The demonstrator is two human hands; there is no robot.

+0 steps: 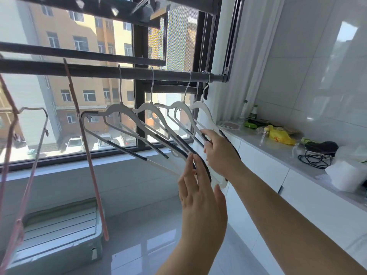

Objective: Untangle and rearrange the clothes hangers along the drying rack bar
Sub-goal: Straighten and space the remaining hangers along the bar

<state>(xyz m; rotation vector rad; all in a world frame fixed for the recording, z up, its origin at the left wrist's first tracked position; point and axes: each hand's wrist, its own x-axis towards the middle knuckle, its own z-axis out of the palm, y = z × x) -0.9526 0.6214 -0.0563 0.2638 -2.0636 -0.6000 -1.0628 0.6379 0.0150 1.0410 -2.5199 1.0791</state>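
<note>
No readable text anywhere in this view.

The yellow plastic bag (279,135) on the countertop (282,153) at the right carries red printing, but it's crumpled and far too small to make out. The green-labelled bottle (253,112) at the far end of that counter shows a label, its lettering blurred. Cars (75,142) parked outside the window are too distant for any plates. Nothing printed shows on the white hangers (127,112) or the drying rack bar (99,70).
</note>
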